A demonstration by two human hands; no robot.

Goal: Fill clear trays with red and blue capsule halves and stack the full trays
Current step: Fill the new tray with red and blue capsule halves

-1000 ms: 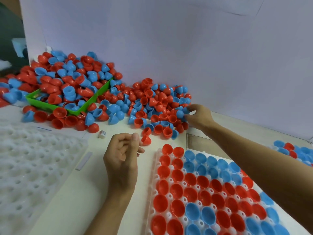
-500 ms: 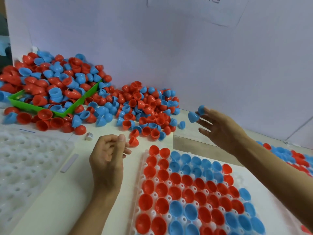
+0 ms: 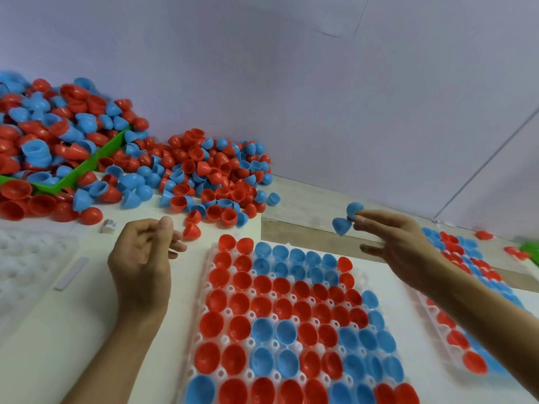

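Note:
A clear tray (image 3: 210, 259) lies in front of me, its pockets filled with red and blue capsule halves. My right hand (image 3: 399, 246) hovers above the tray's far right corner and pinches two blue capsule halves (image 3: 347, 218) at its fingertips. My left hand (image 3: 143, 258) hangs loosely curled left of the tray, with nothing visible in it; a loose red half (image 3: 192, 231) lies just beyond its fingers. A big heap of red and blue halves (image 3: 210, 176) sits behind the tray.
A green bin (image 3: 84, 167) overflowing with halves stands at the far left. An empty white tray (image 3: 26, 258) lies at the left edge. Another filled tray (image 3: 472, 263) sits at the right, partly behind my right forearm. A wall closes the back.
My right hand has lifted away from the heap with two blue halves and moved right and towards me. The left hand has stayed curled beside the tray.

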